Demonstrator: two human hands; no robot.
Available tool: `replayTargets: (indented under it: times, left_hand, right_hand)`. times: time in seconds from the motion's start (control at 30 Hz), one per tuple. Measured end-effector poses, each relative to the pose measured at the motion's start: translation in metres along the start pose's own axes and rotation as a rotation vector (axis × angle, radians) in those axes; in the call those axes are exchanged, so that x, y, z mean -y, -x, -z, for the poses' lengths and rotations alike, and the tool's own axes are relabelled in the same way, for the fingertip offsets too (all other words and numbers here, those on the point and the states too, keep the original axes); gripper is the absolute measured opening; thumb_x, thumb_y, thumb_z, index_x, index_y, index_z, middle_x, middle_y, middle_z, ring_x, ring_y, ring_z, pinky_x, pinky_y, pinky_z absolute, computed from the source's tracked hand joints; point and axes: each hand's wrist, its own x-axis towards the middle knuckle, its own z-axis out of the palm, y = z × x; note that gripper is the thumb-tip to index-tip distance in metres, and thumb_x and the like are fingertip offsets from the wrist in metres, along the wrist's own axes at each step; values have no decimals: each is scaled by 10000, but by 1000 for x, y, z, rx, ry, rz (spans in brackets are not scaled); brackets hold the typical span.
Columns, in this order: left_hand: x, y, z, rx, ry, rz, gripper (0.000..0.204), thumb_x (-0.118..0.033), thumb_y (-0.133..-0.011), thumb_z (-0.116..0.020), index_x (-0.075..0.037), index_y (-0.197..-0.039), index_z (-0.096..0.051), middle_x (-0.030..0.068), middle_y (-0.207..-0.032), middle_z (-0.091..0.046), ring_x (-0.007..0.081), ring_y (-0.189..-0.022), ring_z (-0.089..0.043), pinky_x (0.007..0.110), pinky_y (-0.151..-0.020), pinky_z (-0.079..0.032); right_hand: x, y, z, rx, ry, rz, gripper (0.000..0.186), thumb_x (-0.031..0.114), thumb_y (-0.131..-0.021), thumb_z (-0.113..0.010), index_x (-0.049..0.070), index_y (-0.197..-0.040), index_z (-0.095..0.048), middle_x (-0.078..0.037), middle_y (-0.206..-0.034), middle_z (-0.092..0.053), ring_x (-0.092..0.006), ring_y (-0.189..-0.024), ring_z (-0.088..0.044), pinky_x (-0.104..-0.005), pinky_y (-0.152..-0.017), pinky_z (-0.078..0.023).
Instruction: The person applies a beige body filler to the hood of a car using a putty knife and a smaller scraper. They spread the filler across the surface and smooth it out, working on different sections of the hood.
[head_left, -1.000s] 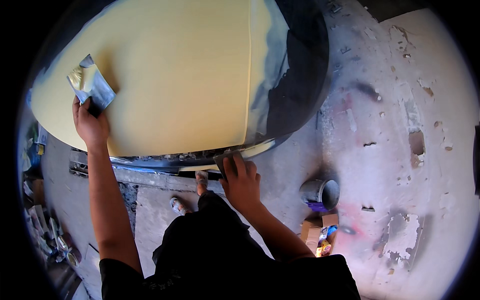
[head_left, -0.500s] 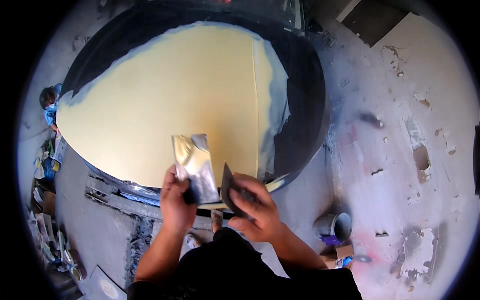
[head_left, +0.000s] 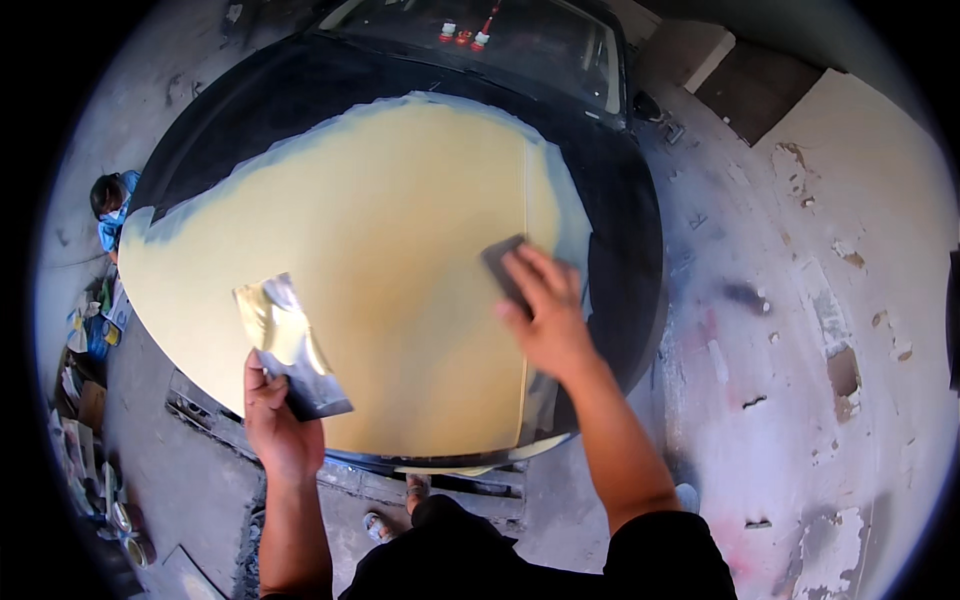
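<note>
A: How does the left hand [head_left: 283,420] stand?
B: Raised over the near left part of the broad, curved car hood [head_left: 410,230], which is black around its border and pale yellow across its middle. The forearm rises nearly straight toward the hood, and the fingers and thumb close on the lower left side of a silvery rectangular sheet smeared with yellow paste [head_left: 318,383].
A: How is that sheet angled?
B: Its top leans toward the hood's left side, its lower corner toward the hood's near edge.
A: And the right hand [head_left: 545,310]?
B: That arm reaches farther, slanting inward over the right part of the hood. The back of the hand faces up, fingers stretched forward and thumb tucked below, pinching a dark, flat, rectangular spreader [head_left: 503,265].
A: Does the spreader touch the hood?
B: It lies close over the yellow area, just left of a thin line running down the hood; I can't tell whether its edge meets the surface.
A: Anything else around?
B: A person in a blue top [head_left: 115,208] is beside the hood's left edge, and a dark windshield [head_left: 540,50] rises behind its far end.
</note>
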Motion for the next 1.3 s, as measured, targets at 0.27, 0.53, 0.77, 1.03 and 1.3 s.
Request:
replayTargets:
  times: [0.27,0.53,0.77,1.03,1.3]
  left_hand:
    - [19,-44,84,-226,-94,-97,469,-100,-851,-423,-32,-1316,-414,86,-1268,-522,219,-1157,-500,357,-1001,-383]
    - [36,-37,107,-331,-170,-232,513,-110,-845,-486,-43,-1341,-373,92,-1248,-514,215,-1116,-519,337,-962,-418]
    - [37,-37,101,-376,-216,-260,567,-95,-814,-493,-30,-1361,-359,107,-1255,-509,223,-1123,-519,343,-971,-419]
    - [43,-46,92,-395,-234,-284,533,-94,-822,-479,-27,-1341,-378,100,-1219,-532,213,-1088,-544,326,-937,-447]
    - [37,-42,89,-339,-215,-248,581,-91,-820,-468,5,-1378,-337,111,-1256,-506,219,-1130,-510,335,-973,-412]
  right_hand:
    - [-238,-196,-40,437,331,-643,542,419,-924,-468,225,-1425,-401,19,-1504,-297,-366,-1352,-263,-544,-1073,-270]
    - [-307,-305,-128,627,325,-681,539,359,-929,-381,118,-1409,-421,-135,-1482,-346,-273,-1393,-281,-517,-1128,-118]
    - [-291,-353,-178,667,353,-711,489,263,-897,-385,137,-1355,-501,-143,-1460,-381,-292,-1392,-281,-502,-1132,-137]
    - [-321,-372,-195,691,262,-415,491,353,-903,-435,159,-1348,-505,-112,-1470,-372,-293,-1361,-338,-458,-1123,-216]
    - [-260,-332,-150,833,209,-198,455,310,-914,-496,101,-1316,-535,-143,-1370,-485,-291,-1284,-427,-355,-1069,-320]
